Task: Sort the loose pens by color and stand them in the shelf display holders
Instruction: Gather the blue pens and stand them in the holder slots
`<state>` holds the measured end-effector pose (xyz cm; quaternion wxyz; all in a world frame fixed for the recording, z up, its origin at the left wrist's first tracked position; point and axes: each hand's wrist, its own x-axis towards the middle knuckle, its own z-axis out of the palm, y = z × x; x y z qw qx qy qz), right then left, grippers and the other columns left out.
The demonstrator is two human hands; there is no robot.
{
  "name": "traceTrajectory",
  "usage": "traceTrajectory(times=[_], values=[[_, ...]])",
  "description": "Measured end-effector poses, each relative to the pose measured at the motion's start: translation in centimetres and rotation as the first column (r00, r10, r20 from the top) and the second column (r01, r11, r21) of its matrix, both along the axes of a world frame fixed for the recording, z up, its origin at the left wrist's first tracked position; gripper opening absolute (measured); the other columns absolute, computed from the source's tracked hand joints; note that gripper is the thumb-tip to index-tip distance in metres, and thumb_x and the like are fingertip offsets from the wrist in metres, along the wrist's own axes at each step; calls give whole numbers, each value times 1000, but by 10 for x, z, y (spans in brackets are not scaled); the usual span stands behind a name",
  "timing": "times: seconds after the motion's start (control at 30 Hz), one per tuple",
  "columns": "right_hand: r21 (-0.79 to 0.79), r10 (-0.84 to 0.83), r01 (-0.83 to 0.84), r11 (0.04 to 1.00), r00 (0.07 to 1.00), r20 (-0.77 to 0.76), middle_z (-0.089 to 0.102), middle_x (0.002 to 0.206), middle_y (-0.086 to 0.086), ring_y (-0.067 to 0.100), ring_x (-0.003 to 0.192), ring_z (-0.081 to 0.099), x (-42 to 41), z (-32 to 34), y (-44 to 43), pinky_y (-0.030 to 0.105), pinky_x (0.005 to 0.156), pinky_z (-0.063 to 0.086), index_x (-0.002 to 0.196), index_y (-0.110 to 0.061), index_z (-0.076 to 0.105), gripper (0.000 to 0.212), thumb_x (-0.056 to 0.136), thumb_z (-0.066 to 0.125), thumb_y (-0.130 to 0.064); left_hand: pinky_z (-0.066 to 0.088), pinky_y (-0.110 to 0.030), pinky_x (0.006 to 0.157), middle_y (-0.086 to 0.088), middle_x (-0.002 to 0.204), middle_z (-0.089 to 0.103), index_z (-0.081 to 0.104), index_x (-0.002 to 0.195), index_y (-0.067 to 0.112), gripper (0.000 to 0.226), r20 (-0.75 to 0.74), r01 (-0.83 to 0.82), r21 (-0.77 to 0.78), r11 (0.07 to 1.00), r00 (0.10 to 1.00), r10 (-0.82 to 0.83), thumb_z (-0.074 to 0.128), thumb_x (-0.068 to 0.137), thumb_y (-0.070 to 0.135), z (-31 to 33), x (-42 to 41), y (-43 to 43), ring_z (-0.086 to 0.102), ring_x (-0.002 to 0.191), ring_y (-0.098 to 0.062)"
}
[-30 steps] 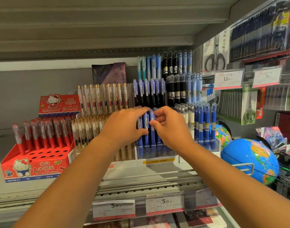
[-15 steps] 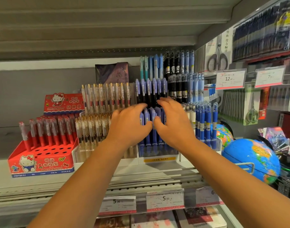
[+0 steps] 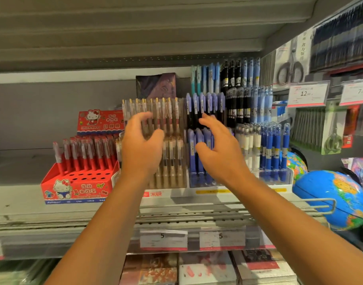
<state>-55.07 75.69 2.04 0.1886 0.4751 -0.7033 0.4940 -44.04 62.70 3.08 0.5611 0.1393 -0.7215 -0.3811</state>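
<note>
My left hand [image 3: 142,150] and right hand [image 3: 219,155] hover empty, fingers spread, mid-sorting; next likely needs pinching a lilac-clipped dark plastic pen [image 3: 201,105], twelve o'clock.

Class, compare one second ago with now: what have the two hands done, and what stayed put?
The left hand and right hand, earlier bunched together on the blue pens, have let go and parted: the left went leftward before the clear pens, the right slightly rightward, fingers spread, holding nothing. The displayed pens, the red box and the globe stayed put.
</note>
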Motion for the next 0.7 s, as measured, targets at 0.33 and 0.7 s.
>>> traceTrajectory(times=[0.33, 0.7], values=[[-69, 142, -125, 990, 813, 564, 25, 159, -9, -5, 114, 57, 48, -19, -56, 31, 89, 48, 156, -30, 12, 73, 96, 54, -27, 43, -34, 80, 27, 92, 56, 56, 129, 34, 35, 49, 83, 445, 891, 992, -117, 52, 96, 25, -26, 38, -48, 53, 88, -1], [3, -69, 74, 997, 904, 423, 59, 108, -26, -1, 59, 58, 74, -24, -61, 16, 48, 46, 155, -28, 20, 71, 93, 55, -27, 44, -17, 64, 38, 72, 63, 68, 79, 46, 37, 143, 245, 258, 935, 947, -288, 53, 93, 15, -27, 67, -66, 55, 64, 21]])
